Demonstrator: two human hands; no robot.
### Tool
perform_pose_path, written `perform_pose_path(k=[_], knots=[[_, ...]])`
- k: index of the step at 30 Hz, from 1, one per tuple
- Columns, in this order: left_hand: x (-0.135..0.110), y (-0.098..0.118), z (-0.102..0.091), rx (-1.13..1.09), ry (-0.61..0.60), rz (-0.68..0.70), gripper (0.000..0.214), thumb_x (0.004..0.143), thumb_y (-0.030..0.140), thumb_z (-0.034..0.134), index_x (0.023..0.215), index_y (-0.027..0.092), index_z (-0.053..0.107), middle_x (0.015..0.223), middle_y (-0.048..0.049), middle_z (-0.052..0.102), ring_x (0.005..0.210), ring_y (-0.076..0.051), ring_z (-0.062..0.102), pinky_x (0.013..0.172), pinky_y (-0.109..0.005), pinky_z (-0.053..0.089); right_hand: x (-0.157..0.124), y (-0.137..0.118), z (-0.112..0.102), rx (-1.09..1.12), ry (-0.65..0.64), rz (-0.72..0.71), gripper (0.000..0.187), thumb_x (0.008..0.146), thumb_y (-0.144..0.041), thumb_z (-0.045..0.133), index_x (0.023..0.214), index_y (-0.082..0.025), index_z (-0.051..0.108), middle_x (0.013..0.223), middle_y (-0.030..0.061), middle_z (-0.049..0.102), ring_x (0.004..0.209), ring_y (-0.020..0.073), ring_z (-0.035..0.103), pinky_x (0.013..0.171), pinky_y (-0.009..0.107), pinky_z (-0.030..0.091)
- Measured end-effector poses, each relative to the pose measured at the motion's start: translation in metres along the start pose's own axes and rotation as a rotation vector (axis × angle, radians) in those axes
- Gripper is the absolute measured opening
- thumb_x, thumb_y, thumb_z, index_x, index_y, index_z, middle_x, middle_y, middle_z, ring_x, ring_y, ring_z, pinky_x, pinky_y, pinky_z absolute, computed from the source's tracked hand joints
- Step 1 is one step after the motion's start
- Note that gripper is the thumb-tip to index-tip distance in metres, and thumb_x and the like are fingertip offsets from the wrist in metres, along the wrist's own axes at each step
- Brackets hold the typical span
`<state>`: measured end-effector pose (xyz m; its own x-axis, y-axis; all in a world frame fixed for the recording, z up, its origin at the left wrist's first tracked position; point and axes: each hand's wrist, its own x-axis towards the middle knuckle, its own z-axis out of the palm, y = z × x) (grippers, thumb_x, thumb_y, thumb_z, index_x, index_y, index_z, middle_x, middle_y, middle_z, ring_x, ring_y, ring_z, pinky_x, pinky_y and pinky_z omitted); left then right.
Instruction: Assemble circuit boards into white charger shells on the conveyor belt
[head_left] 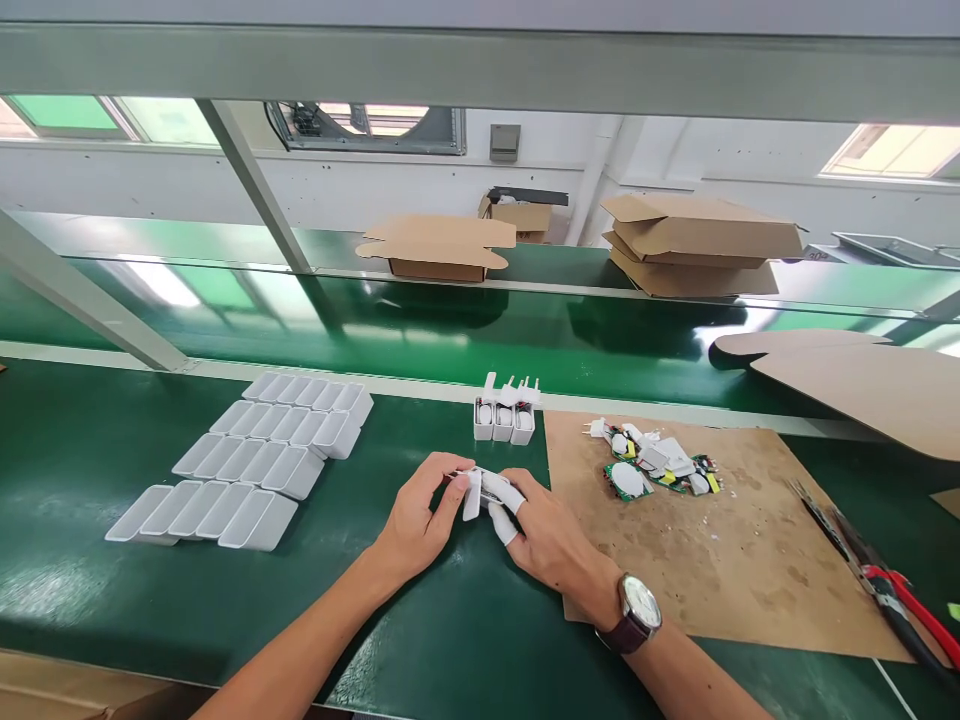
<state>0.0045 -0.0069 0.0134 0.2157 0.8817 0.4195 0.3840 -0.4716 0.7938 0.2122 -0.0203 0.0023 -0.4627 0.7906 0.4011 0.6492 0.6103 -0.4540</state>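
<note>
My left hand point(422, 517) and my right hand point(541, 535) meet over the green table point(90, 450), both closed on one small white charger housing point(480, 490). White finger cots cover two fingers of my right hand, and a watch point(637, 610) sits on that wrist. Just beyond the hands stand three assembled white housings point(503, 415) with plug prongs up. To the left lie rows of empty white shells point(255, 455). On the brown cardboard mat point(750, 570) to the right is a small heap of circuit boards and white parts point(652, 468).
Red-handled pliers point(885, 590) lie at the mat's right edge. A green conveyor belt point(450, 330) runs behind the table. Open cardboard boxes point(439, 250) and a stack of flat ones point(701, 245) sit on the far side. Slanted metal struts rise at left.
</note>
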Motion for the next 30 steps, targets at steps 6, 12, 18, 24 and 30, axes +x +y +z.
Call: perform_pose_path(k=[6,12,18,24,30], knots=[[0.000,0.000,-0.002,0.016,-0.016,-0.006,0.023,0.105,0.032,0.046,0.111,0.021,0.064,0.098,-0.0043,0.070,0.083,-0.016,0.067,0.078,-0.030,0.058,0.002,-0.002,-0.001,0.060,0.032,0.058,0.037,0.097,-0.014,0.051,0.131,-0.027,0.058,0.107,0.0067,0.069,0.088,0.0221,0.068,0.073,0.035,0.059],[0.000,0.001,-0.002,0.048,-0.019,0.004,0.023,0.105,0.032,0.045,0.112,0.021,0.064,0.101,-0.0053,0.070,0.090,-0.018,0.068,0.081,-0.030,0.057,-0.003,0.000,0.002,0.117,0.055,0.105,0.044,0.098,-0.019,0.054,0.141,-0.027,0.051,0.119,0.0085,0.069,0.095,0.0234,0.071,0.078,0.037,0.062],[0.001,0.000,-0.003,0.056,-0.029,0.010,0.022,0.105,0.031,0.045,0.113,0.021,0.063,0.103,-0.0050,0.071,0.093,-0.017,0.069,0.083,-0.030,0.057,-0.003,0.000,0.002,0.106,0.058,0.119,0.041,0.099,-0.019,0.055,0.139,-0.027,0.053,0.121,0.0087,0.069,0.095,0.0245,0.072,0.079,0.040,0.063],[-0.002,-0.007,-0.003,0.037,-0.042,-0.041,0.027,0.106,0.035,0.044,0.119,0.022,0.063,0.108,-0.0068,0.071,0.096,-0.020,0.070,0.087,-0.034,0.058,-0.003,0.001,0.004,0.182,0.085,0.030,0.040,0.098,-0.015,0.052,0.135,-0.028,0.058,0.127,0.0102,0.066,0.111,0.0244,0.069,0.094,0.041,0.062],[-0.007,-0.011,-0.002,-0.017,-0.166,0.087,0.085,0.086,0.049,0.076,0.154,0.026,0.032,0.138,-0.0151,0.061,0.120,-0.031,0.065,0.101,-0.049,0.056,0.001,0.003,0.008,0.707,0.117,0.308,0.034,0.100,-0.035,0.054,0.132,-0.025,0.061,0.128,0.0119,0.068,0.112,0.0262,0.071,0.088,0.043,0.064]])
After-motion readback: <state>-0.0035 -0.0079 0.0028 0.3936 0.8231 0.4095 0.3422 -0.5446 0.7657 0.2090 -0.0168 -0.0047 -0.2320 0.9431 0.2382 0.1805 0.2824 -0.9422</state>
